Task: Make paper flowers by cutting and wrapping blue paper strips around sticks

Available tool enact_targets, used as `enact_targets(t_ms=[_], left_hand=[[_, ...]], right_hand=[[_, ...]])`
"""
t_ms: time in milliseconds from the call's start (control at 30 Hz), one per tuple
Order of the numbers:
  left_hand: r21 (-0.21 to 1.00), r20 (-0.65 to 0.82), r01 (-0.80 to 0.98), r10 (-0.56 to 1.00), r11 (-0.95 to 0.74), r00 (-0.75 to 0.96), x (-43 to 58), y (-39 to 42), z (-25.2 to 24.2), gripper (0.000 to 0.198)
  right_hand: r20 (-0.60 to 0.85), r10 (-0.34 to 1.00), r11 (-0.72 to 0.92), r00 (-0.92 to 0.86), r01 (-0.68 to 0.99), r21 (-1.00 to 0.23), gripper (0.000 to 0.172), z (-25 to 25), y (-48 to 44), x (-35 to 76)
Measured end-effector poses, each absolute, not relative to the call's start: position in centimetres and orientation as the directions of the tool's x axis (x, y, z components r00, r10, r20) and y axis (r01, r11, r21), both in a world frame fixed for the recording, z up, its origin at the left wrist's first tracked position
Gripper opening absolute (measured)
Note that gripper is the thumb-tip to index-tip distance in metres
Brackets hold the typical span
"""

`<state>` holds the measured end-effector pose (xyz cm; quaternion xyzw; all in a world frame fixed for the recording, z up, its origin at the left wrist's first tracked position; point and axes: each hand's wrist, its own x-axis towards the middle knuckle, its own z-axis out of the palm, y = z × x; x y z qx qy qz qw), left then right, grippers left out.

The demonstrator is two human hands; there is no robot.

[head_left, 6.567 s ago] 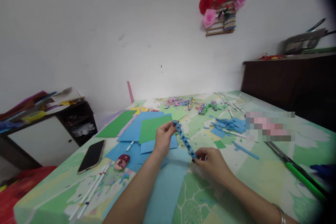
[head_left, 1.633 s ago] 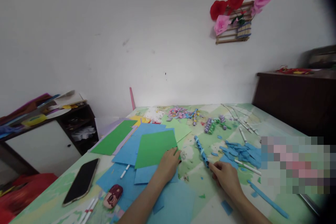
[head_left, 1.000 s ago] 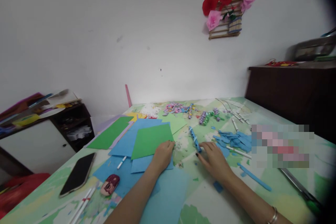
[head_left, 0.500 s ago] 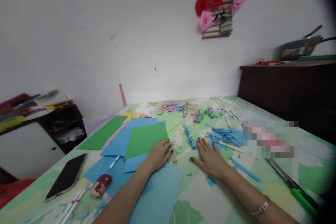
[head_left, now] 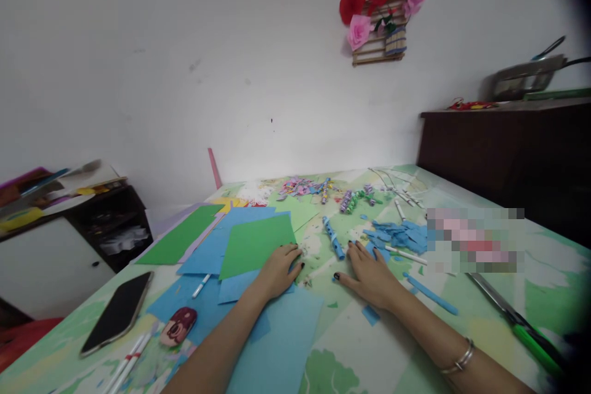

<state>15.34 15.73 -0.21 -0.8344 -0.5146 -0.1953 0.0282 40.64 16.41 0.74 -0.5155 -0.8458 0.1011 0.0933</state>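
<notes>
Left hand (head_left: 279, 272) and right hand (head_left: 373, 274) resting flat, empty. Dark-spotted blue rolled-paper tube (head_left: 333, 238): probably light, stiffish, crushable; pinch gently mid-length.

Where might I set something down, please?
Nearest the camera, the green-patterned tablecloth lies bare between the pale blue paper sheet and the right forearm, and between that forearm, the thin blue rod and the green-handled metal blade. It is crowded at the left hand, with green and blue paper sheets, and beyond the right hand, with torn blue paper scraps.
</notes>
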Motion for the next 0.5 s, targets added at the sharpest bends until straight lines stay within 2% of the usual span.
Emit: enact_targets(t_ms=[500], left_hand=[[0.153, 0.351, 0.871, 0.85, -0.466, 0.393, 15.41, 15.66, -0.06, 0.035]], right_hand=[[0.091, 0.898, 0.439, -0.431, 0.863, -0.251, 0.071, 0.56, 16.6, 40.56]])
